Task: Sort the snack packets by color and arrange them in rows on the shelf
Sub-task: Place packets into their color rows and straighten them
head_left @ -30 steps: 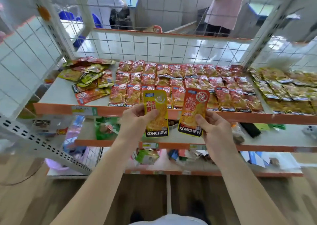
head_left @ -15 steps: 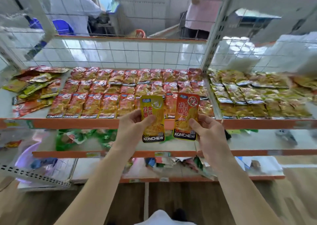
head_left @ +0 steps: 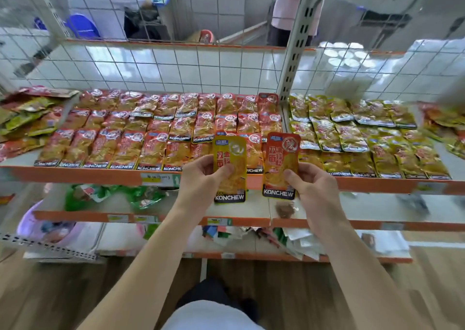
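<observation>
Orange shelf [head_left: 100, 176] has slid left in frame, yellow rows [head_left: 352, 133] now centre-right, likely next for the yellow packet [head_left: 230, 168] the left hand [head_left: 198, 181] pinches at centre; right hand [head_left: 313, 188] grips a red packet [head_left: 280, 163]

The left hand [head_left: 201, 178] holds a yellow packet [head_left: 230, 168] upright, thumb across its front, below the slotted post [head_left: 293, 53] and to its left; the right hand [head_left: 312, 188] pinches a red packet [head_left: 281, 163] upright directly below the post; the two packets are side by side, not touching; on the shelf [head_left: 75, 172], rows of red packets [head_left: 151, 133] fill the bay left of the post; rows of yellow packets [head_left: 352, 133] lie right of the post; a mixed heap [head_left: 27, 118] sits far left of the post.
</observation>
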The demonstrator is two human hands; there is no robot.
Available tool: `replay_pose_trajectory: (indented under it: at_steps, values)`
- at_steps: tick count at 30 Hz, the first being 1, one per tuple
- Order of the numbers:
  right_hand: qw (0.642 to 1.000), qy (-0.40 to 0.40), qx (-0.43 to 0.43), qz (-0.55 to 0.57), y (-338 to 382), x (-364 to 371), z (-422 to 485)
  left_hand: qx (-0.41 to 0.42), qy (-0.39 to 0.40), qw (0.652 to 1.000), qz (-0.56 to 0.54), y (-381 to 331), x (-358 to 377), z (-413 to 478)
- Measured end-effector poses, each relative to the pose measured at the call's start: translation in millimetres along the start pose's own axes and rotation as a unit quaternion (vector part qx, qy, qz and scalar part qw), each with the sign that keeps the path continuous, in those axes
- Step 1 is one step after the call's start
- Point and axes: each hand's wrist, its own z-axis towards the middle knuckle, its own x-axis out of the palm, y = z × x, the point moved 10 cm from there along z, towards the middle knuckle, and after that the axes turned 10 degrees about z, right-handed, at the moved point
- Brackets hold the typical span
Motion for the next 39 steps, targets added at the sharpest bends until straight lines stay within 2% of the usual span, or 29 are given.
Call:
replay_pose_trajectory:
  at_steps: [9, 15, 26, 31, 36, 39]
  values:
    - [0.996, -0.022, -0.019, -0.081, 6.8, -6.4, 45.3, -0.016, 0.021, 1.0, -0.005, 5.5, 24.9, 43.7]
    - [0.985, -0.04, -0.043, -0.161, 7.2, 0.2, 78.3, 0.036, -0.008, 0.999, 0.01, -3.0, 30.6, 67.0]
    - [0.928, -0.082, -0.083, -0.354, 5.3, 9.8, 94.9, 0.088, -0.016, 0.995, 0.05, 4.4, 31.4, 88.4]
    - [0.895, -0.046, -0.096, -0.433, 2.9, 25.5, 95.4, 0.082, 0.009, 0.996, 0.035, 11.2, 37.4, 87.2]
    - [0.872, -0.04, -0.076, -0.483, -4.6, 25.5, 92.7, 0.081, 0.015, 0.996, 0.019, 8.6, 42.5, 88.1]
    - [0.872, -0.045, -0.079, -0.481, -2.6, 18.8, 89.1, 0.079, 0.018, 0.997, 0.007, 6.6, 47.8, 87.0]
